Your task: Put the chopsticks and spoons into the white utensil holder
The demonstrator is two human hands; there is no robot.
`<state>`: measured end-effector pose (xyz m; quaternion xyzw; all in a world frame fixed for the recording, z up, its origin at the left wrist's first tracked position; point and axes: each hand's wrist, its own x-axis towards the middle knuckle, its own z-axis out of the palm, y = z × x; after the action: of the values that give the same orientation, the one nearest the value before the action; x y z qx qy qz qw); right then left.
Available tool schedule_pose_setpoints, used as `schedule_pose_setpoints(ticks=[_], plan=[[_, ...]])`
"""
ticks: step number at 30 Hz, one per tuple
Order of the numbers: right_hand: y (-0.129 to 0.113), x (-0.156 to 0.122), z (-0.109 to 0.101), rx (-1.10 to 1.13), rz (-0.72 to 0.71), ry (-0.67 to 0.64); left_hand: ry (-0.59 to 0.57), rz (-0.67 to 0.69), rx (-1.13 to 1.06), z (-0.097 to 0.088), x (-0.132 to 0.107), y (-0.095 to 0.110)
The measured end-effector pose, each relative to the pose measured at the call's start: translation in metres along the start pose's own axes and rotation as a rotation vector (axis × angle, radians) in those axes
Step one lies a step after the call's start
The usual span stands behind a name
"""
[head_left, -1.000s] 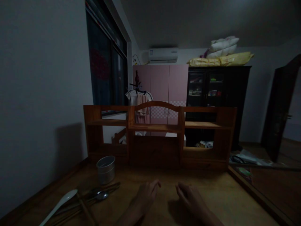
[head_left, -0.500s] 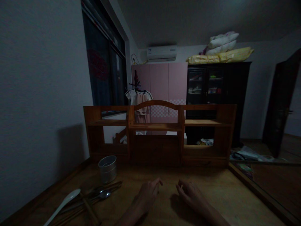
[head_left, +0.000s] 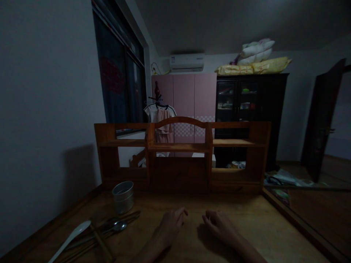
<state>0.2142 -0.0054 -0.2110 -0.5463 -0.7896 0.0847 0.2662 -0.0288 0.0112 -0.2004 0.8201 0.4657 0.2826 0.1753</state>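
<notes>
The left hand (head_left: pixel 171 223) is low over the middle of the tabletop (head_left: pixel 249 215), back upward, its fingers half bent and the thumb side turned toward the other hand. It is partly open and nothing shows in its grasp. The right hand (head_left: pixel 219 223) is just beside it on the side of the tabletop's right edge, its fingers loosely curled with a small gap by the thumb; nothing shows in its hold either. A bare gap separates the two hands. Whether either one touches the wood is too dark to tell.

The nearest things to the left hand lie toward the tabletop's left edge. A metal spoon (head_left: pixel 120 227) rests with its shiny bowl pointing toward the hand, among thin sticks (head_left: pixel 135 215) in a loose pile. A thicker stick (head_left: pixel 101 241) slants across the pile toward the near edge. Closest to the left edge is a white spoon (head_left: pixel 81 227), its bowl toward the far edge and its handle running toward the near left corner. A metal cup (head_left: pixel 123 200) stands upright near the far left corner, beyond the pile. A wooden shelf (head_left: pixel 179 147) stands along the far edge.
</notes>
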Motion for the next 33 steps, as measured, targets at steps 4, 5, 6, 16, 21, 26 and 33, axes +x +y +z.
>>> schedule_pose_setpoints(ticks=[4,5,6,16,21,26,33], plan=[[-0.0015,0.0005,-0.0021,0.016,-0.014,0.004,0.002,-0.003,-0.011,0.0000,0.0000,0.0004],[-0.0017,0.0007,-0.0023,0.016,-0.010,0.005,0.002,-0.006,-0.009,0.0004,0.0003,0.0000],[-0.0017,0.0009,-0.0024,0.016,-0.005,0.003,0.002,-0.009,-0.009,0.0010,0.0007,-0.0006],[-0.0032,0.0003,-0.0028,-0.005,-0.010,-0.004,0.004,-0.002,-0.043,0.0049,0.0025,-0.0051],[0.0029,0.0027,0.0036,-0.008,0.000,-0.006,-0.006,0.009,-0.027,0.0044,0.0021,-0.0046],[0.0023,0.0018,0.0039,-0.001,0.003,0.004,-0.006,0.001,-0.028,0.0047,0.0018,-0.0041],[0.0020,0.0012,0.0025,-0.028,0.016,-0.007,-0.031,-0.016,-0.037,0.0031,0.0015,-0.0008]])
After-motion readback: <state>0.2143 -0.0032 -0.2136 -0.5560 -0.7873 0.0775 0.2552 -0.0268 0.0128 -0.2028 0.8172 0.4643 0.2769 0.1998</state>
